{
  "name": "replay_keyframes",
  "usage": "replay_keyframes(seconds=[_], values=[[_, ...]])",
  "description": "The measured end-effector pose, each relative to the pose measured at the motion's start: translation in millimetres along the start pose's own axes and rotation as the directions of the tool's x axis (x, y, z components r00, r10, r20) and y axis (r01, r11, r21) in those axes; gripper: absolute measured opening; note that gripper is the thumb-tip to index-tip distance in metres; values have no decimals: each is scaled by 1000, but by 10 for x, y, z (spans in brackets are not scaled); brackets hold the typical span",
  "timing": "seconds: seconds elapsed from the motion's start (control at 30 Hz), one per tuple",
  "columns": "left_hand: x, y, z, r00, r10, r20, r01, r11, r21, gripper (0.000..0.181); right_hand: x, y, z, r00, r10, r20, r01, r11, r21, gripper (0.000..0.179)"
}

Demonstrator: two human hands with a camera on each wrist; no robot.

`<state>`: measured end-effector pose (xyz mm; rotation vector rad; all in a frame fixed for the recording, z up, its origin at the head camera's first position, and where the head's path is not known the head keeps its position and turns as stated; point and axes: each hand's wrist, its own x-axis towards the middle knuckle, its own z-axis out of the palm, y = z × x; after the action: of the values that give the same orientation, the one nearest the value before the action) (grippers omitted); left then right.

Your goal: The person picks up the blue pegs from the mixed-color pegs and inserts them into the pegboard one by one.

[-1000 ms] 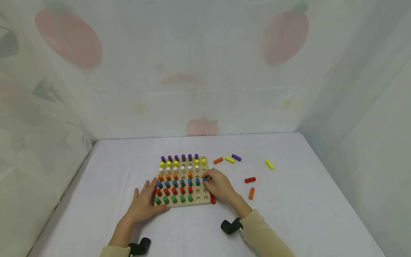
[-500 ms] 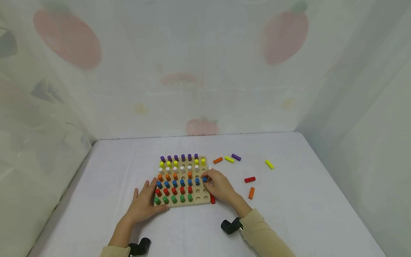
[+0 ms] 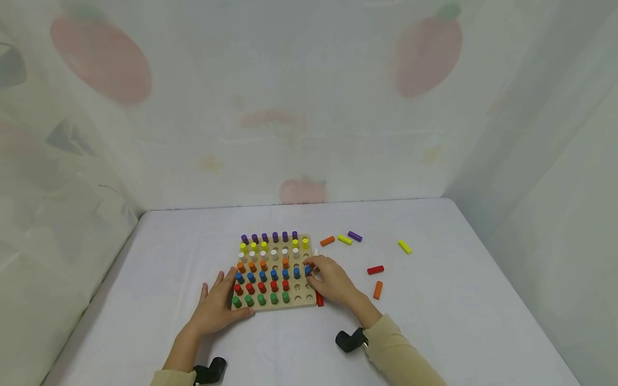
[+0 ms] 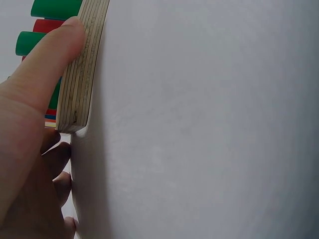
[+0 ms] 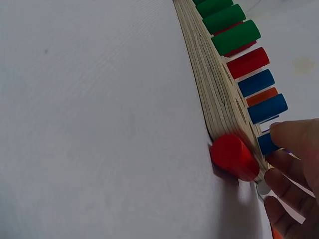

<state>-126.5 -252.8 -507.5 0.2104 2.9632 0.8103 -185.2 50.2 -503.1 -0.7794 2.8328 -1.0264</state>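
A wooden pegboard lies on the table with rows of coloured pegs standing in it. At the right end of the blue row, my right hand pinches a blue peg between thumb and fingers. This peg is upright, its lower end at the board; how deep it sits cannot be told. My left hand rests against the board's near left corner, thumb laid straight along the front edge near the green pegs, other fingers spread at the left side. A red peg lies beside the board's right edge, below my right hand.
Loose pegs lie right of the board: an orange peg, a yellow peg and a purple peg behind, a red peg and another orange peg nearer, another yellow peg farther right. A white peg is partly hidden.
The blue peg in my right hand has gone from tilted to upright at the end of its row. My left hand and the board have stayed in place.
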Motion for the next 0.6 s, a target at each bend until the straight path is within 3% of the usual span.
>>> replay_keyframes(seconds=[0.23,0.6], values=[[-6,-16,1,1000,-11,13,11,1000,11,115,-29,-8,-96,999,25,45,-25,1000,10,38],[-12,-6,-55,999,-19,38,17,998,56,114,-125,78,-276,999,35,-7,-35,999,-17,32]])
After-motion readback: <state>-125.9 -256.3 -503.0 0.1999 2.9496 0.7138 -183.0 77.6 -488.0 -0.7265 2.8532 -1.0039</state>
